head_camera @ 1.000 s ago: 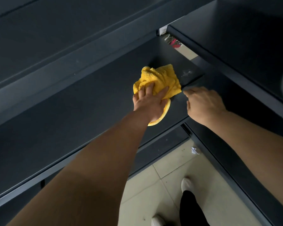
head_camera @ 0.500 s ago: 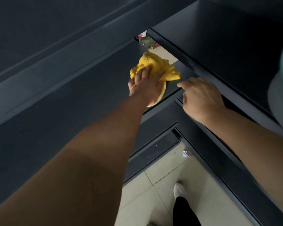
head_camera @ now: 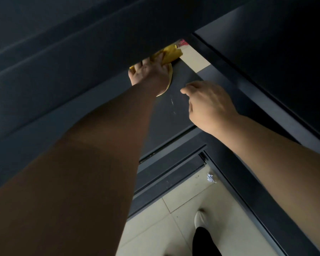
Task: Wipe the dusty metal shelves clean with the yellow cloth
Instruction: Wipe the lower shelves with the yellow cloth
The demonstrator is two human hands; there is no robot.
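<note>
My left hand (head_camera: 148, 74) presses the yellow cloth (head_camera: 171, 54) flat on the dark metal shelf (head_camera: 175, 111), deep at its far right corner. The shelf above hides the fingertips and part of the cloth. My right hand (head_camera: 209, 106) rests on the same shelf near its right end, fingers curled loosely, holding nothing. Pale scuff marks show on the shelf between the two hands.
An upper shelf edge (head_camera: 81, 58) overhangs my left hand. Another dark shelf unit (head_camera: 266, 58) stands at right angles on the right. Below lie lower shelf rails (head_camera: 170, 169), tiled floor (head_camera: 155, 228), a paper scrap (head_camera: 211, 179) and my white shoe (head_camera: 201, 218).
My left hand pushed the cloth farther back toward the shelf's far right corner, partly under the upper shelf. My right hand slid a little along the shelf. The view dipped closer.
</note>
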